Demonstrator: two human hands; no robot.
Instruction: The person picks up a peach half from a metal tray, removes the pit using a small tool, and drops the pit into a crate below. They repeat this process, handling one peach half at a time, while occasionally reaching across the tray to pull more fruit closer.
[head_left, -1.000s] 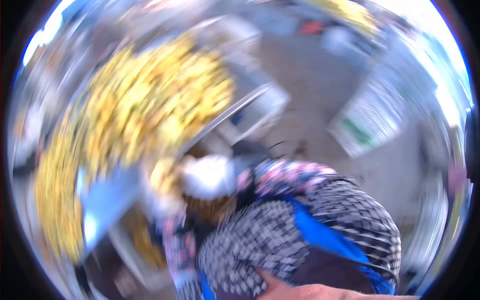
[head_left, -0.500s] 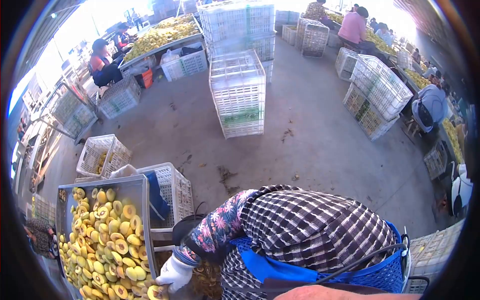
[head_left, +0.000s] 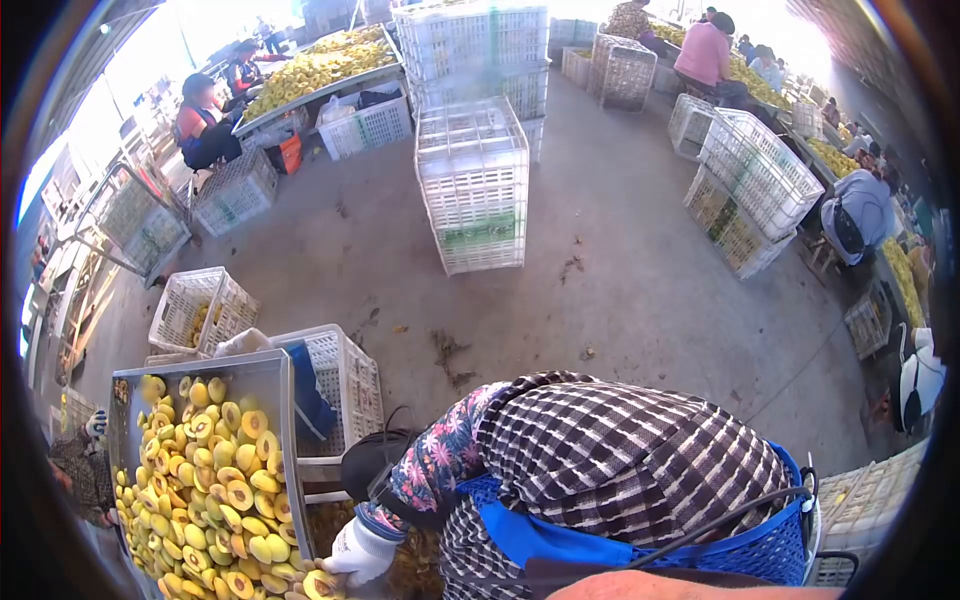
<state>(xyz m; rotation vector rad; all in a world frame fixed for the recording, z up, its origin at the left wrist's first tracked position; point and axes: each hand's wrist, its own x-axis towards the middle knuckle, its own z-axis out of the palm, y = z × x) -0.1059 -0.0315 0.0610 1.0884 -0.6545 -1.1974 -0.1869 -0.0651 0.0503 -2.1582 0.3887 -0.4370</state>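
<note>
My right hand [head_left: 362, 552], in a white knit glove below a floral sleeve [head_left: 438, 458], is at the lower right edge of the metal tray [head_left: 291, 430]. Its fingers are closed on a halved yellow stone fruit [head_left: 321, 584] with a brownish hollow in the middle. Many more yellow-green fruit halves [head_left: 205, 480] are heaped in the tray, some cut side up. My left hand is out of view.
Beside the tray stand a white crate [head_left: 357, 385] with a blue cloth [head_left: 316, 405] and another crate holding some fruit [head_left: 190, 312]. Crate stacks [head_left: 472, 190] rise from the concrete floor. A person [head_left: 75, 470] is beyond the tray; others sit at fruit-covered tables.
My right hand has shifted slightly right with the fruit half at its fingertips. At the far left, another person's gloved hand has come into sight. The whole view has moved a little.
</note>
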